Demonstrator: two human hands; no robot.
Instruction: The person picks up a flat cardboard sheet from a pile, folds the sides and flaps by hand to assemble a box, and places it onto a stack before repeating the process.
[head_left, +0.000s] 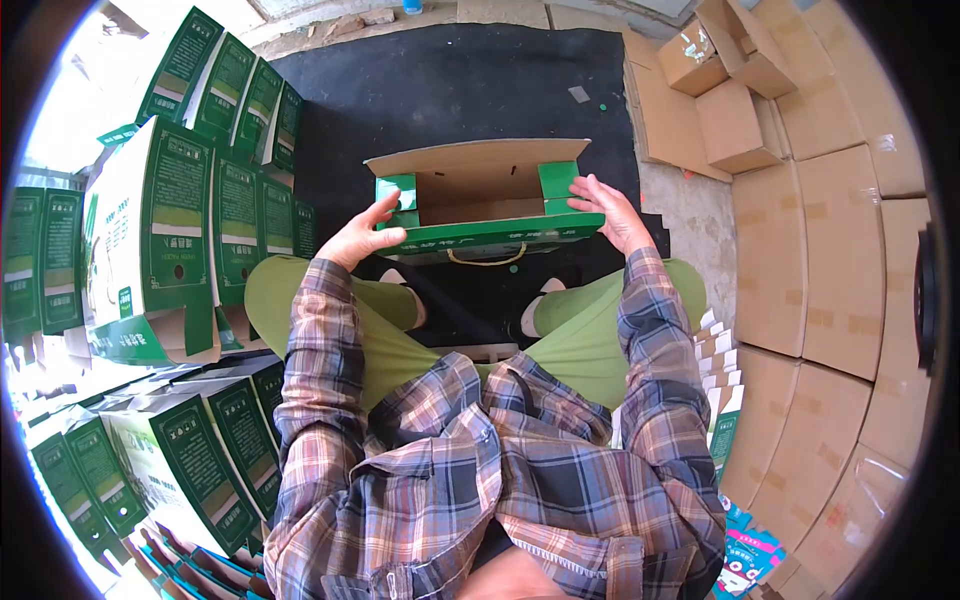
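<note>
A green cardboard gift box [490, 232] stands in front of me with its top open, showing the bare brown inside. Its long back lid flap [478, 155] is raised, and green end flaps fold in at both sides. A pale cord handle [487, 260] hangs on the front face. At the left end, my left hand [362, 233] has thumb and fingers apart, the fingertips by the end flap. My right hand [614, 213] is at the opposite end, fingers stretched out over the right flap. Whether either hand bears the box's weight cannot be seen.
Finished-looking green boxes [180, 220] are stacked along my left, with more at lower left [180, 450]. Brown cartons [845, 260] form a wall on the right; some open cartons [740, 120] lie at upper right. A black mat [450, 90] covers the floor ahead.
</note>
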